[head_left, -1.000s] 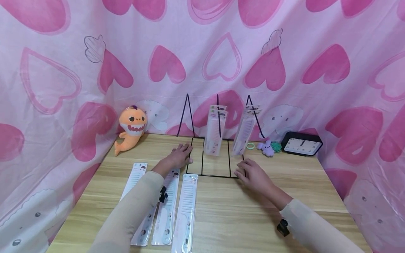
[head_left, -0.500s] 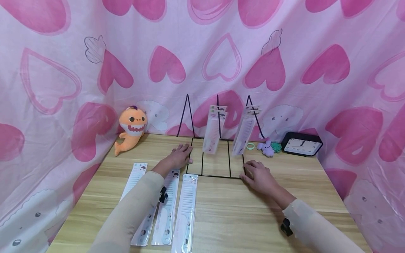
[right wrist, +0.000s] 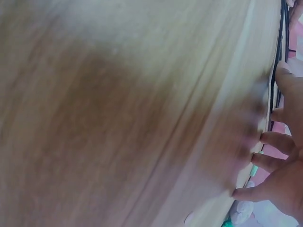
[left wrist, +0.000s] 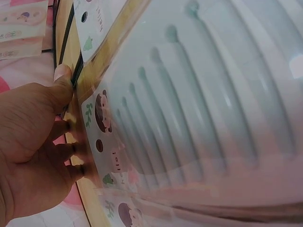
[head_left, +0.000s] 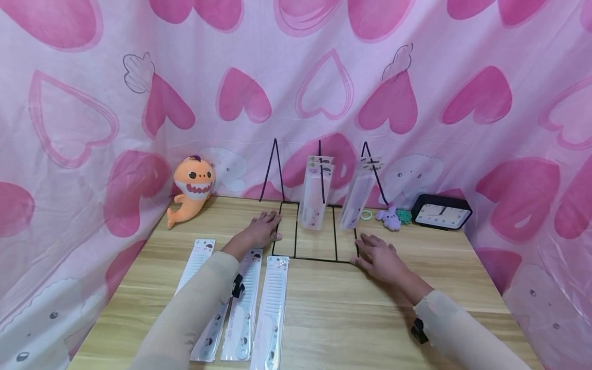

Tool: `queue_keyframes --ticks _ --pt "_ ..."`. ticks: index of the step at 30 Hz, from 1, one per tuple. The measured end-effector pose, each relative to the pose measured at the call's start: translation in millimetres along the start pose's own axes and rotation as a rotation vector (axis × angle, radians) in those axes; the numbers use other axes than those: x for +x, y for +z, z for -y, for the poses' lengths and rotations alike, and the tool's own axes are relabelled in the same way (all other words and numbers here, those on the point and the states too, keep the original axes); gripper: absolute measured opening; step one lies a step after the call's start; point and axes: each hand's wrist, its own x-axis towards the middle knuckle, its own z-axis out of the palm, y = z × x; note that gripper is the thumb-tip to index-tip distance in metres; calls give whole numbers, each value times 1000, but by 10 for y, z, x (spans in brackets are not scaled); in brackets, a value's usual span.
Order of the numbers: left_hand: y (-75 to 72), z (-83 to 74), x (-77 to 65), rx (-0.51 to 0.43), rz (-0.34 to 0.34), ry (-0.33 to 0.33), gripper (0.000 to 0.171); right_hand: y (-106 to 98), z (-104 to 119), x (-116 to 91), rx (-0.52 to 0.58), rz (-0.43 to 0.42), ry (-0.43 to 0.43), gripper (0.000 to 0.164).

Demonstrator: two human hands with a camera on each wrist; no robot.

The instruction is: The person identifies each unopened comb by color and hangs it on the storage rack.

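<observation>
A black wire rack (head_left: 316, 259) stands at the back of the table, its base frame lying flat. Packaged combs (head_left: 313, 200) hang from its middle hook, and more packaged combs (head_left: 356, 200) hang from the right hook. My left hand (head_left: 262, 229) rests on the table at the left side of the base, thumb tip right at the wire in the left wrist view. At the right front corner is my right hand (head_left: 380, 258), fingertips down on the wood and thumb at the wire. Neither hand grips anything. The rack's left hook (head_left: 275, 169) carries nothing.
Three packaged combs (head_left: 274, 308) lie side by side under and beside my left forearm. An orange shark plush (head_left: 191, 190) sits at the back left. A black clock (head_left: 441, 211), a purple figure (head_left: 389, 219) and a pale green ring (head_left: 366, 215) are at the back right.
My right hand has moved slightly right, from over the base's front corner to its outer side. The hanging combs have swung a little. My left hand has stayed in place.
</observation>
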Motion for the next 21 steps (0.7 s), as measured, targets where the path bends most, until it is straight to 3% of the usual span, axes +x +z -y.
queue_keyframes --ticks 15,21 --pt "31 45 25 -8 -1 16 71 20 36 14 -20 33 -17 64" --pt "153 220 155 -61 -9 21 75 2 85 53 -19 85 4 66"
